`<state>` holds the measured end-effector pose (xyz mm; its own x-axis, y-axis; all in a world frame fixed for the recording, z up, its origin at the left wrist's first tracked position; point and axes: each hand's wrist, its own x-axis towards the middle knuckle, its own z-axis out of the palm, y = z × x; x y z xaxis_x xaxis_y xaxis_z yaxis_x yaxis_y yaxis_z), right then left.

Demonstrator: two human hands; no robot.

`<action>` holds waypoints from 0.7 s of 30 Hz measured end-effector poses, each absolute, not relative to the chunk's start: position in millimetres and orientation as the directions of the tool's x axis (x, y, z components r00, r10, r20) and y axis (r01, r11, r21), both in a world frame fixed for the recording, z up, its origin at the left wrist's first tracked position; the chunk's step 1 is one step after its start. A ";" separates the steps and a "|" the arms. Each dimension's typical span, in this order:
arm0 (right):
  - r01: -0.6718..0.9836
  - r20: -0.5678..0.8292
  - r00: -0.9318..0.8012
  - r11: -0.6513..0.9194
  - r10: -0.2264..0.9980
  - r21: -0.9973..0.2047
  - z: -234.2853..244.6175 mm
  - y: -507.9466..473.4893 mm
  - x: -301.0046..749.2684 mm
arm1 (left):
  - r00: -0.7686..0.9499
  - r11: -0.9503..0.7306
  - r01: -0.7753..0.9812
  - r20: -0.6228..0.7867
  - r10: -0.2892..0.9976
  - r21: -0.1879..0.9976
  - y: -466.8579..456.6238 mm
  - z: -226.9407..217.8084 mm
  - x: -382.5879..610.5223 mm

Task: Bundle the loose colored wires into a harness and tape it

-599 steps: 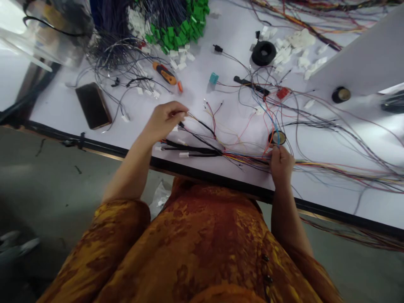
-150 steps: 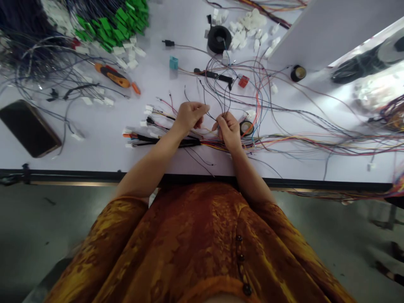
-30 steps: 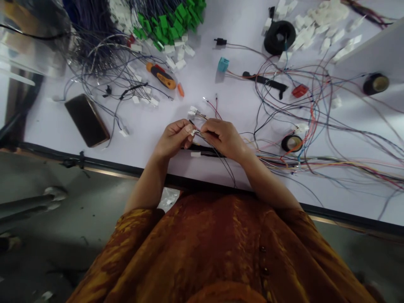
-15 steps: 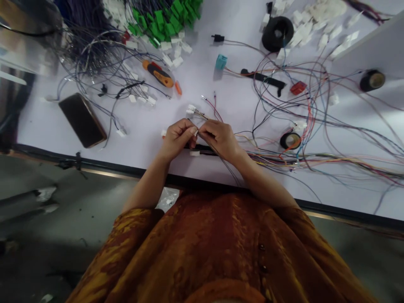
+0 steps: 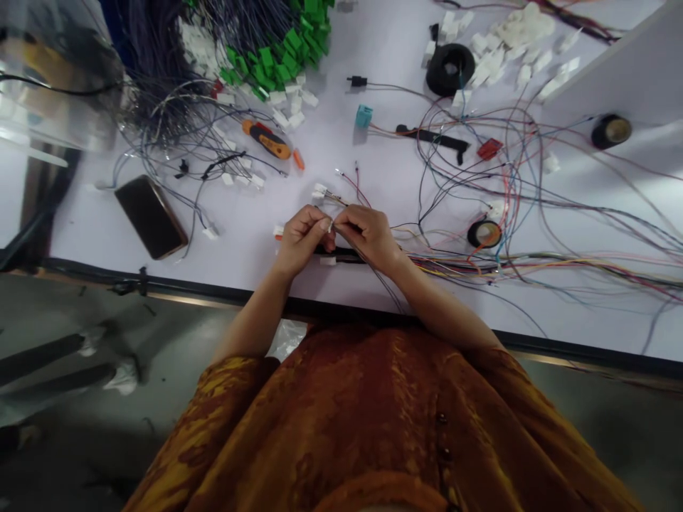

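Note:
My left hand (image 5: 302,238) and my right hand (image 5: 368,235) meet fingertip to fingertip just above the white table (image 5: 373,171), near its front edge. Between the pinched fingers sits a small white connector (image 5: 330,225). My right hand also pinches thin dark wires that trail back under it toward my body. Under both hands lies a black-sleeved wire bundle (image 5: 341,254), which fans out to the right into many coloured wires (image 5: 533,267). A second white connector (image 5: 319,190) with short wires lies just beyond my hands.
A dark phone (image 5: 151,225) lies at the left. An orange-handled screwdriver (image 5: 267,139), green connectors (image 5: 277,60), white connectors (image 5: 512,43), a black tape roll (image 5: 449,67), a teal connector (image 5: 363,115) and a small tape roll (image 5: 483,232) lie further back. A white panel (image 5: 613,64) stands at the right.
Both hands stay pinched together at the same small connector; only the view has shifted slightly. Five seconds ago they were sorting loose wires further right.

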<state>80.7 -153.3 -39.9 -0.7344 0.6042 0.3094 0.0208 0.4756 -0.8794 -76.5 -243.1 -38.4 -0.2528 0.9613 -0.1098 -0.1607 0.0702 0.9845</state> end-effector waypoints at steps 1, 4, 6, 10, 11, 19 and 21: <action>0.033 0.296 -0.745 0.477 0.598 -0.878 -39.3 -153.6 81.2 | -0.249 0.078 -0.144 -0.112 0.962 0.987 -243.3 -37.5 -76.1; 0.082 0.242 -0.773 0.471 0.586 -0.878 -37.6 -153.3 82.2 | -0.264 0.118 -0.136 -0.151 0.953 0.984 -243.5 -35.4 -75.0; 0.092 0.234 -0.775 0.471 0.587 -0.877 -36.9 -151.7 82.6 | -0.301 0.129 -0.159 -0.172 0.938 0.979 -243.0 -34.4 -74.1; 0.085 0.228 -0.752 0.435 0.619 -0.896 -33.5 -149.0 83.0 | -0.369 0.087 -0.138 -0.133 0.920 0.987 -243.6 -30.6 -72.1; 0.096 0.202 -0.757 0.412 0.621 -0.906 -31.8 -149.1 83.1 | -0.387 0.071 -0.101 -0.105 0.916 0.992 -244.6 -29.1 -71.5; 0.243 0.083 -0.879 0.591 0.470 -0.769 -25.0 -150.2 83.6 | -0.457 -0.034 0.151 0.100 0.884 0.988 -260.0 -28.3 -64.6; 0.231 0.109 -0.881 0.621 0.459 -0.749 -28.4 -147.9 85.6 | -0.492 -0.034 0.133 0.096 0.865 0.990 -261.8 -31.4 -63.1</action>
<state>85.6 -147.9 -28.4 -0.8815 0.4595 0.1089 0.2312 0.6211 -0.7488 -63.1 -261.8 -31.4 -0.4923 0.8652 0.0957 0.1335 -0.0337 0.9905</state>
